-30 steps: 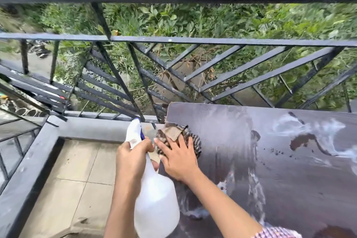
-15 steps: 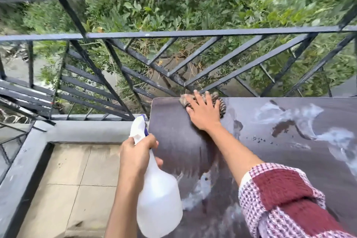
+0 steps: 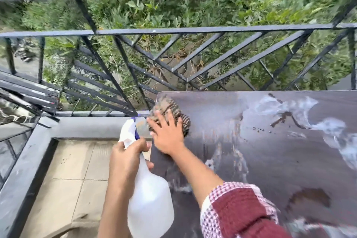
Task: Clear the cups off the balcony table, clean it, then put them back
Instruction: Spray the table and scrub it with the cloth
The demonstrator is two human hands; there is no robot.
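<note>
— Where are we wiping now? Half a second ago our right hand was pressing the cloth against the far edge of the table, in from the corner.

— We are dragging it back toward the table's far-left corner, so the cloth is now sitting just inside that corner, near where it lay a second ago.

— And the foam?

— We are seeing fresh pale streaks trailing toward us from the cloth along the table's left side.
</note>
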